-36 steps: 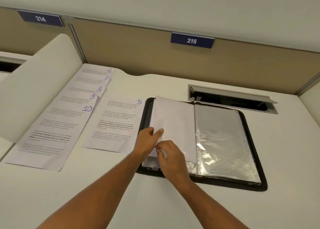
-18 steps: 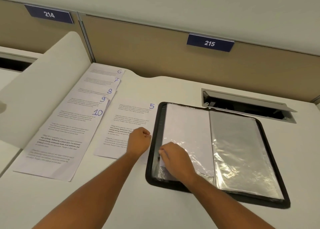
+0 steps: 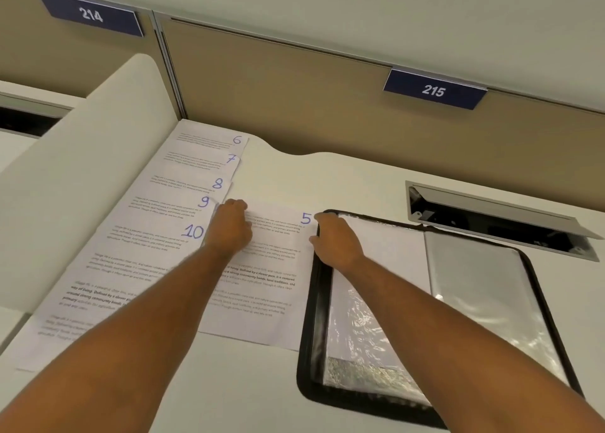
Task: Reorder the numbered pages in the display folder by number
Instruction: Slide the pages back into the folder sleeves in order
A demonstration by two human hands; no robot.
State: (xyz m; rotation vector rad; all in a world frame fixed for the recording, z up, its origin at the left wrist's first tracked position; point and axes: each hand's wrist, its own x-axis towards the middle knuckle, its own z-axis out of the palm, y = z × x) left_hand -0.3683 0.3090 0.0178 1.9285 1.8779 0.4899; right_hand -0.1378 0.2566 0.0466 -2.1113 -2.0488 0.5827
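Forearms enter from the near edge of the white desk [image 3: 327,177] and converge on page 5 [image 3: 271,288]. Nearest to us, on the right, the black-edged display folder [image 3: 306,351] lies open and flat; its left sleeve holds a blank-faced sheet, and its right sleeve [image 3: 484,301] shows only glossy plastic. Page 5 lies flat just left of the folder, its right edge reaching the black border. We see the left hand [image 3: 230,226] resting on the sheet's upper left corner with fingers curled under; whether it pinches the paper we cannot tell. The right hand [image 3: 337,243] sits at the upper right corner, beside the handwritten 5, fingers curled over the sheet's edge where it meets the folder; we cannot tell whether it grasps the paper. To the left, pages overlap in a fanned column, running from page 10 [image 3: 131,256] nearest us through 9, 8 and 7 to page 6 [image 3: 209,139] farthest. Beyond the folder an open cable tray [image 3: 491,216] is set into the desk. Partition labels 214 [image 3: 91,15] and 215 [image 3: 433,89] hang behind.
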